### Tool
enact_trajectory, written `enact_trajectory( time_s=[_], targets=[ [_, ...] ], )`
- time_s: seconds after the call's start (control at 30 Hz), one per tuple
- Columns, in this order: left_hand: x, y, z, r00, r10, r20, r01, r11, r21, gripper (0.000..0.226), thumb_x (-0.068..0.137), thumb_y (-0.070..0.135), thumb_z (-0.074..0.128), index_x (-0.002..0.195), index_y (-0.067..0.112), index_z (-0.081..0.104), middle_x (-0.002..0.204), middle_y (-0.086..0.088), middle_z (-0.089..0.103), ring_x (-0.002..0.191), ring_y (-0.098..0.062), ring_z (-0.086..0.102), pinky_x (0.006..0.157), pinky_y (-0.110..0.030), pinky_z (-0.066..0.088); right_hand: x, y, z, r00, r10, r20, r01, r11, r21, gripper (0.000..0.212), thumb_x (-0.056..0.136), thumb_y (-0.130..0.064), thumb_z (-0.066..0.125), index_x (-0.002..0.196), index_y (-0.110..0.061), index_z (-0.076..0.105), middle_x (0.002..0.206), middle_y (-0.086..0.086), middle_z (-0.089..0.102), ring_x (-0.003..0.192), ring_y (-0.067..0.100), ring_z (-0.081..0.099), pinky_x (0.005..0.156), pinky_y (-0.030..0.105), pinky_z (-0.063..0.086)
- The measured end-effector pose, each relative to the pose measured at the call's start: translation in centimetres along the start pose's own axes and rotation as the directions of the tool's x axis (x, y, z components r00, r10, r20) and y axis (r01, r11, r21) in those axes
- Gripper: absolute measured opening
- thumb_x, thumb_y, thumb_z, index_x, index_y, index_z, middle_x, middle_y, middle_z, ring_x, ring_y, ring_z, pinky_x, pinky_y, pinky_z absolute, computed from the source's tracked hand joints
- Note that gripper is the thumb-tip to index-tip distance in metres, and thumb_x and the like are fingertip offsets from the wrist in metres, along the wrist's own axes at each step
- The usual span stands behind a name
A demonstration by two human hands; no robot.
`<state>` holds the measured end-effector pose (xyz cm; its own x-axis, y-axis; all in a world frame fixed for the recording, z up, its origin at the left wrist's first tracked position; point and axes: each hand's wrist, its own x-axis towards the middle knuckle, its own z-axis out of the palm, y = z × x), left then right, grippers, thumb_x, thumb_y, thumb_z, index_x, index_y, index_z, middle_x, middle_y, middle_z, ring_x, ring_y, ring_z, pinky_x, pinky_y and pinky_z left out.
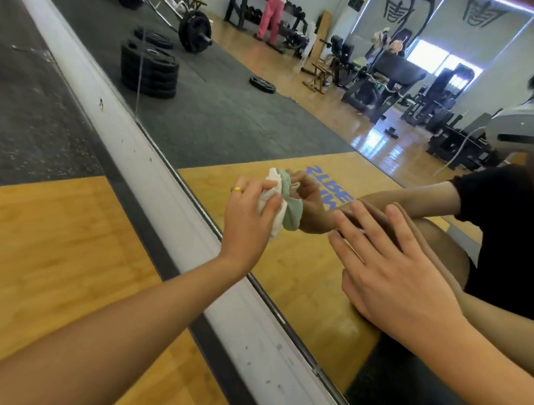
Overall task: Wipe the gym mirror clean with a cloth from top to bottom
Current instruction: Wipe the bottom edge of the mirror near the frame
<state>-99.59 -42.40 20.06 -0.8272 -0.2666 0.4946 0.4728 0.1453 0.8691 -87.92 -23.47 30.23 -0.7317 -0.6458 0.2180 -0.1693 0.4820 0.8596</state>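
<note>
My left hand point(252, 207) is curled round a bunched-up cloth point(269, 202). The fingers and thumb pinch it tight and press it on the glass. The cloth is white on my side and pale green at the edge by the glass. There is a gold ring point(237, 189) on one finger of that hand.

My right hand point(395, 271) holds nothing. Its fingers are straight and spread apart, and the tips touch the glass just to the right of the cloth. I can see both hands again in the glass, meeting my real ones.

The cloth sits low on the gym mirror point(233, 128), just above the white strip point(152, 166) that runs along the mirror's bottom edge. My left arm reaches over that strip.

On my side of the strip there is a yellow wooden floor point(45, 247) and, farther up, a dark rubber mat point(16, 99).

In the mirror I see blue letters point(325, 188) on the floor, right behind the cloth. Farther off there is a stack of black weight plates point(149, 69), one plate lying alone, and a barbell point(193, 31). At the far wall a person in pink trousers point(270, 15) stands by a dumbbell rack point(241, 3).
</note>
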Motion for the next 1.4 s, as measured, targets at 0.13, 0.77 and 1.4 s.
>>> enact_trajectory(
  time_s=[0.13,0.77,1.4],
  targets=[
    [0.0,-1.1,0.7,0.999,-0.028,-0.033,0.027,0.999,-0.037,0.012,0.100,0.022,0.065,0.110,0.017,0.067,0.111,0.000,0.055,0.098,-0.014,0.057,0.082,-0.034,0.053,0.0,0.0,0.3,1.000,-0.007,0.012,0.007,1.000,-0.012,0.053,0.100,-0.030,0.038,0.144,-0.005,0.055,0.163,0.020,0.035,0.155,0.039,0.024,0.123,0.064,0.017],
    [0.7,-1.9,2.7,0.959,0.249,-0.134,-0.260,0.963,-0.070,0.018,0.094,0.002,0.070,0.112,0.002,0.073,0.099,0.008,0.045,0.089,0.007,0.048,0.082,-0.006,0.039,0.1,0.1,0.1,0.999,0.005,0.047,-0.006,1.000,0.017,0.056,0.097,-0.032,0.050,0.145,-0.004,0.055,0.164,0.018,0.035,0.154,0.039,0.027,0.124,0.063,0.018],
    [3.8,0.6,-0.3,0.993,-0.042,-0.106,0.065,0.974,0.218,0.008,0.101,0.021,0.059,0.103,0.014,0.063,0.103,-0.007,0.061,0.094,-0.007,0.056,0.087,-0.027,0.049,5.4,-5.9,1.5,0.989,0.140,0.047,-0.146,0.971,0.187,0.060,0.098,-0.018,0.027,0.153,0.002,0.041,0.165,0.025,0.028,0.155,0.045,0.016,0.120,0.064,-0.014]
  ],
)
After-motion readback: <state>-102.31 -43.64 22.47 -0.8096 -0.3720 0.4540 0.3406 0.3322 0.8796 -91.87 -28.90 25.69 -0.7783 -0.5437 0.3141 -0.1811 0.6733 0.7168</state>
